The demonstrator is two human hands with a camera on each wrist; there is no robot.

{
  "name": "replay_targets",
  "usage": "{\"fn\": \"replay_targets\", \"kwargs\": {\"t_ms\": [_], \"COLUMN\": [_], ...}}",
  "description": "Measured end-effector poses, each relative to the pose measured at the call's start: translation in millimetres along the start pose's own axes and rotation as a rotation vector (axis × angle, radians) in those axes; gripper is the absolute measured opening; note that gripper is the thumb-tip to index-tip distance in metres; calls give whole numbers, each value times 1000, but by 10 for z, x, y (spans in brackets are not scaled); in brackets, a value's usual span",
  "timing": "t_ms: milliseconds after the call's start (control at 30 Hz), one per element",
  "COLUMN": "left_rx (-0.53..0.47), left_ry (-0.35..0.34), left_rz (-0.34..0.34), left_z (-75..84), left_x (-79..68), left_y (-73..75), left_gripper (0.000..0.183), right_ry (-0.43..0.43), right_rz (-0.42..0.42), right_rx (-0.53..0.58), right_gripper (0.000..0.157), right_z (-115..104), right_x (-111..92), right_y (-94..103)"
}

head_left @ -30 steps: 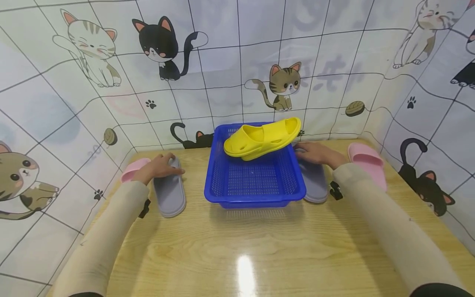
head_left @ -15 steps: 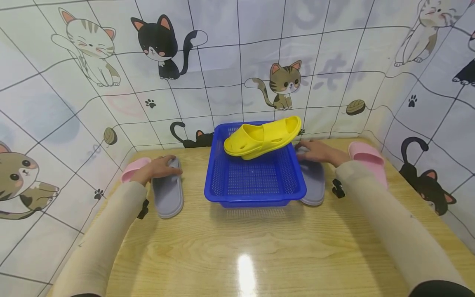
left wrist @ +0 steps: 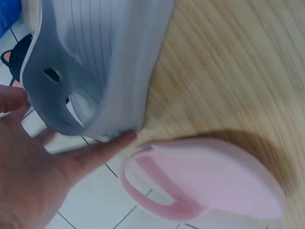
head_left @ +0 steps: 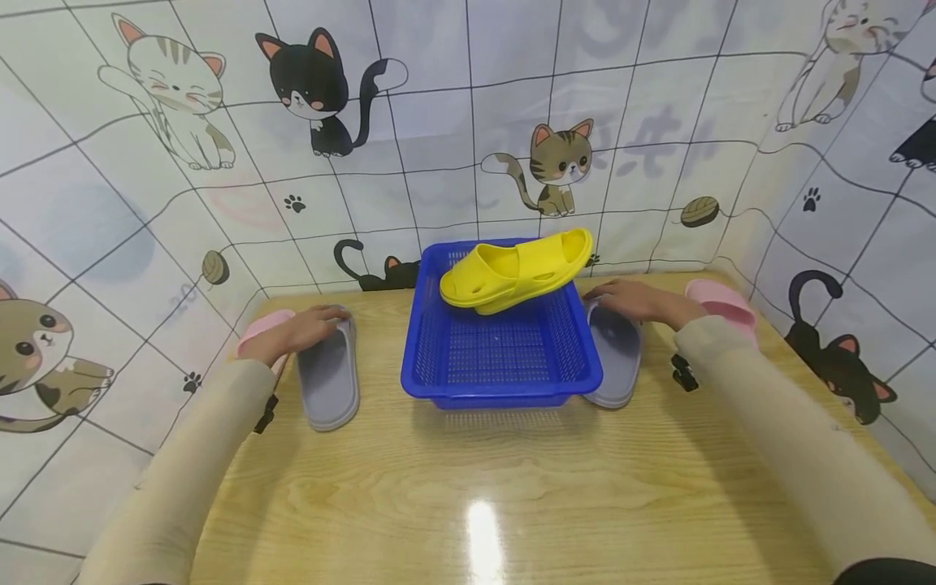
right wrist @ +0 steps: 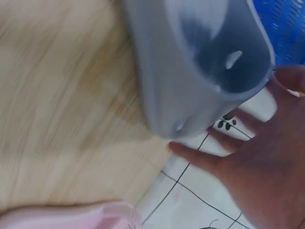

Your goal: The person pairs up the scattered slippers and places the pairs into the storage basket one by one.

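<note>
Nearby on the wooden table (head_left: pixel 366 504), the left grey slipper (head_left: pixel 329 386) lay left of the blue basket (head_left: pixel 500 392), and the right grey slipper (head_left: pixel 614 357) lay close beside its right. At their far ends your left hand (head_left: pixel 310 327) and right hand (head_left: pixel 629 301) were well apart, fingers extended, the left touching its slipper, the right's contact unclear. Beyond, a yellow clog (head_left: pixel 537 268) tilted over the basket's back, before the cat-print wall (head_left: pixel 439 191).

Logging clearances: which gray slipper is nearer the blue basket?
The gray slipper at the right hand, beside the blue basket. The other gray slipper, at the left hand, is separated by bare tabletop.
</note>
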State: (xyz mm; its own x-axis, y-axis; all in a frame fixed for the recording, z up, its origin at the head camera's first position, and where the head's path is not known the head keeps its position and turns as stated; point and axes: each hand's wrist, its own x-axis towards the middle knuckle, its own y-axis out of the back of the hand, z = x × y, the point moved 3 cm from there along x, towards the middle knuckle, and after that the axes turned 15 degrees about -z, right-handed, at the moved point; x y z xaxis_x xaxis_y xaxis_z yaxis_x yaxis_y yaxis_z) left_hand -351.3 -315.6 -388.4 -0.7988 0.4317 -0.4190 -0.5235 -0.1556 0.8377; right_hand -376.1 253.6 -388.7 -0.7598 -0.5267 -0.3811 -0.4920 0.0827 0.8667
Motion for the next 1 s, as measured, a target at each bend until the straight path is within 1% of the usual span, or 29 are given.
{"fn": "replay_targets", "kwargs": {"t_ms": [67,133,167,300,367,433,500,600,667,700,767,867,933,1000], "left_rx": [21,56,71,135,165,216,312,472,580,639,702,768,783,817], "left_ry": [-21,-13,-4,47,74,100,117,121,114,98,89,78,67,34], "left_rz": [-1,-22,-36,-101,-116,-111,-93,-32,1,22,42,57,59,71], "left_z": [-19,-41,-49,-52,-41,-36,-25,8,34,32,37,-33,-66,-102], "left_x": [-10,-26,-37,-77,-102,-129,-164,-217,-238,-236,-244,-247,-243,-220], "left_y": [5,0,-5,-22,-17,-7,5,21,15,6,-10,-51,-72,-90], "left_gripper": [60,66,71,86,92,95,98,102,107,111,121,137,141,142], "right_ry": [45,88,97,108,88,58,51,55,96,116,154,192,201,202], "right_rz": [-2,-15,-34,-129,-165,-173,-154,-88,-35,-8,38,58,57,50], "right_rx": [-6,-13,-19,-58,-118,-192,-271,-377,-440,-474,-538,-618,-656,-670], "right_gripper": [47,49,53,89,93,104,112,122,126,128,131,131,133,132], "right_z": [12,10,11,4,6,13,10,23,33,39,54,40,23,9], "right_x": [-23,-54,-71,-148,-180,-206,-226,-258,-277,-284,-281,-248,-230,-225], "right_y": [-1,2,-1,-25,-50,-78,-107,-147,-175,-185,-200,-193,-182,-170]}}
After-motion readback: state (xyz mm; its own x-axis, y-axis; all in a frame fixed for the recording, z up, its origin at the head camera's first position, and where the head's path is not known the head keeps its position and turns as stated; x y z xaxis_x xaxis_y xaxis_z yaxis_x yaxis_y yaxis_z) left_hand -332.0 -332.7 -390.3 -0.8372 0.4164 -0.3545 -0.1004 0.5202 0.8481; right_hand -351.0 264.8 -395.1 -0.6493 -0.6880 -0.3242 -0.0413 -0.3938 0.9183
